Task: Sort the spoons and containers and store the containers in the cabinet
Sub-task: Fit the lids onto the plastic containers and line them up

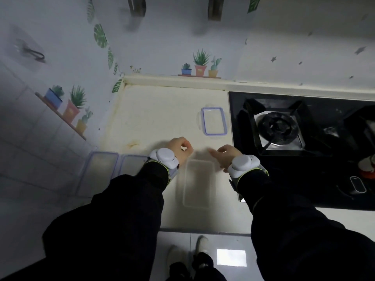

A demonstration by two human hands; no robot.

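Note:
A clear, lidless container lies on the cream counter between my wrists. My left hand hovers just beyond its far left corner, fingers curled with nothing in them. At the far right corner my right hand has its fingers spread and holds nothing. A purple-rimmed lid lies further back beside the stove. Two purple-rimmed containers stand side by side at the counter's left, partly hidden by my left sleeve. No spoons are in view.
A black gas stove fills the right side of the counter. A red and white object sits at its far right edge. The wall with plant stickers bounds the back and left. The floor and my shoes show below the counter's front edge.

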